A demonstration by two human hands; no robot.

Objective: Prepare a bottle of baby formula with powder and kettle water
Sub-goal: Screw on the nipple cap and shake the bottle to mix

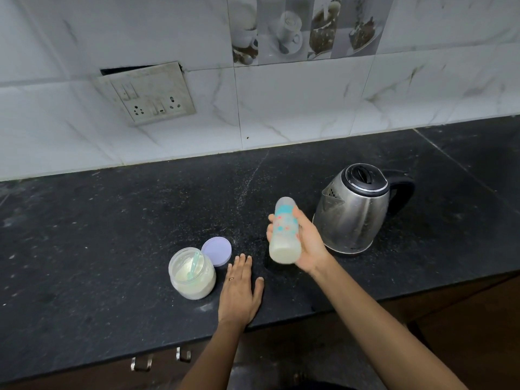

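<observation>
Milk fills the lower part of the capped bottle (284, 230) my right hand (308, 246) grips, tilted, mid-frame. My left hand (242, 294) lies flat, fingers straight, on the counter (98, 249) beside the open powder jar (192, 273).

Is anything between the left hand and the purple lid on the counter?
Nothing visible. The purple lid lies flat just beyond the fingertips of the left hand, with only bare counter between them. The open powder jar stands to the hand's left, out of that path.

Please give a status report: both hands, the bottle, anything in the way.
Right hand grips baby bottle, tilted, cap on, milky liquid inside. Left hand flat on countertop beside open powder jar. Kettle close right of bottle, lid shut.
</observation>
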